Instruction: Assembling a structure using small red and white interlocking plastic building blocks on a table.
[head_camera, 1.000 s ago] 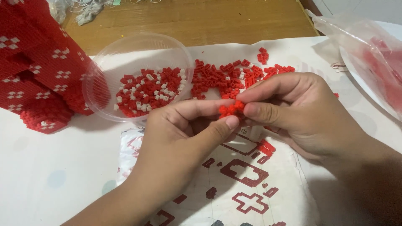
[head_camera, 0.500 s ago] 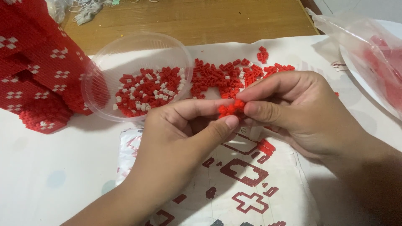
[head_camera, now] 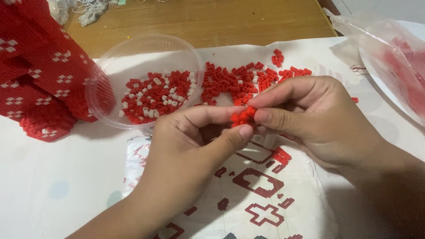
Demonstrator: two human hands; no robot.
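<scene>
Red brick cluster [head_camera: 242,117], knobbly and made of tiny plastic blocks, is sitting pinched between both hands above the printed pattern sheet [head_camera: 261,186]. Left hand [head_camera: 190,141] is pressing it with thumb and forefinger; right hand [head_camera: 310,116] is gripping its other side the same way. Behind them, a clear round plastic bowl [head_camera: 110,62] is holding loose red and white bricks.
</scene>
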